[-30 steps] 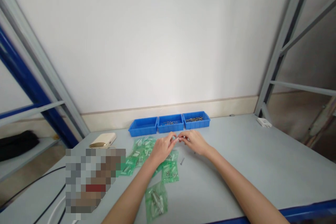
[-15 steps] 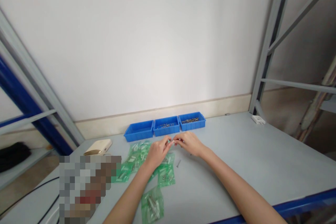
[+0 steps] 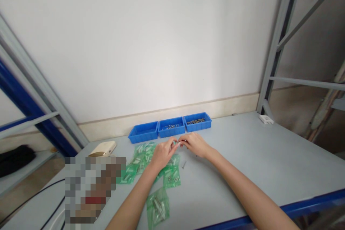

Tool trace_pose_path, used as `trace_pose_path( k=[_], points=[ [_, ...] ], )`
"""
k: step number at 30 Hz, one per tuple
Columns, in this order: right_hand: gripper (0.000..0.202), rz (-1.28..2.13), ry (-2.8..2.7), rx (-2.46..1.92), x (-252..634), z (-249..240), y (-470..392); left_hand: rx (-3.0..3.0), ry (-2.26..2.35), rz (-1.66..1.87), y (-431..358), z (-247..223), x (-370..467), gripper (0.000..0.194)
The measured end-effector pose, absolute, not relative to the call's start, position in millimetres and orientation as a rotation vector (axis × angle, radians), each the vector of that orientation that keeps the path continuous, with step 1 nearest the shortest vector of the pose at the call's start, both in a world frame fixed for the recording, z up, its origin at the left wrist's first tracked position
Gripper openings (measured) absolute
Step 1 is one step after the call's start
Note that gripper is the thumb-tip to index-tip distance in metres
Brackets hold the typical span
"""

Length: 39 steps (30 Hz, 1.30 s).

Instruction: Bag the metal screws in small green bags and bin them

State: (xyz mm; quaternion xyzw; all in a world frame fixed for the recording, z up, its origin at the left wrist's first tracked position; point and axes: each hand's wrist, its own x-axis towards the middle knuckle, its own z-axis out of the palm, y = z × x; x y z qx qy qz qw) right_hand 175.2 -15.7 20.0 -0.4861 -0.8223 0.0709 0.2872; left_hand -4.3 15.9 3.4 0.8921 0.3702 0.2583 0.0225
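Observation:
My left hand (image 3: 162, 153) and my right hand (image 3: 196, 143) meet fingertip to fingertip above the table. Both are closed in a pinch around something small and pale that I cannot make out. Under and left of my left hand lies a spread of green plastic bags (image 3: 145, 154) with small metal and white parts inside. One more green bag (image 3: 158, 208), holding long screws, lies nearer to me beside my left forearm. A loose screw (image 3: 184, 165) rests on the table just below my hands.
Three blue bins stand in a row by the wall: a left bin (image 3: 143, 137) showing no parts, a middle bin (image 3: 171, 132) and a right bin (image 3: 198, 127) with metal pieces. A cream-coloured device (image 3: 104, 148) sits left. A white object (image 3: 266, 119) lies far right on the grey table (image 3: 256, 154).
The view has shifted slightly. My hands stay pinched together in nearly the same place, with only small finger movement.

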Motion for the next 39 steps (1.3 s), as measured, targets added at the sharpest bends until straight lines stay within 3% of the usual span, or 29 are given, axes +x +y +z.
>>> trace_pose_path(
  k=[8,14,24,30,39],
  points=[
    [0.017,0.191,-2.192,-1.288,175.4,16.3,-14.7,2.872,1.182,0.809,18.8,0.9,-4.2,0.044],
    [0.022,0.195,-2.192,-1.266,175.4,17.0,-14.9,2.740,1.192,0.813,15.4,4.0,-3.6,0.033],
    [0.017,0.230,-2.207,-1.269,175.2,15.0,-14.4,2.835,1.226,0.832,18.8,1.6,-3.5,0.043],
    [0.020,0.187,-2.210,-1.256,177.0,14.6,-13.4,2.740,1.145,0.757,15.7,4.5,-2.6,0.031],
    [0.022,0.167,-2.219,-1.290,175.2,15.8,-16.8,2.811,1.165,0.784,20.4,-1.8,-3.1,0.041]
  ],
)
